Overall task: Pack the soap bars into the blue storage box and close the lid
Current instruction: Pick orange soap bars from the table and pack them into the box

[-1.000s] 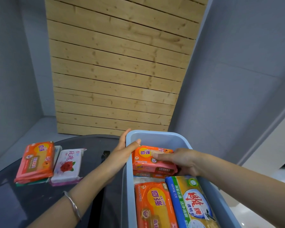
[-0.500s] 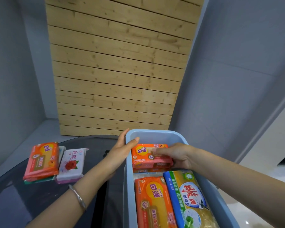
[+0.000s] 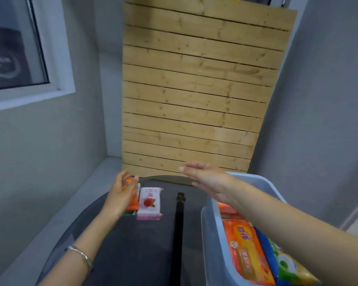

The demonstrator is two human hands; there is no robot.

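Packing is part done, I'd say, with bars left on the table [image 3: 132,254]. At nine o'clock the left hand [image 3: 120,195] curls loosely open at the orange bar [image 3: 132,201], a slick wrapped slab atop another; whether it touches, I cannot tell. Beside it lies the pink bar [image 3: 149,203], glossy, rose-printed. The next move calls for closing on a bar. The right hand [image 3: 207,180] hangs empty, fingers spread, over the box [image 3: 213,244] at three o'clock: smooth blue plastic, holding bars.
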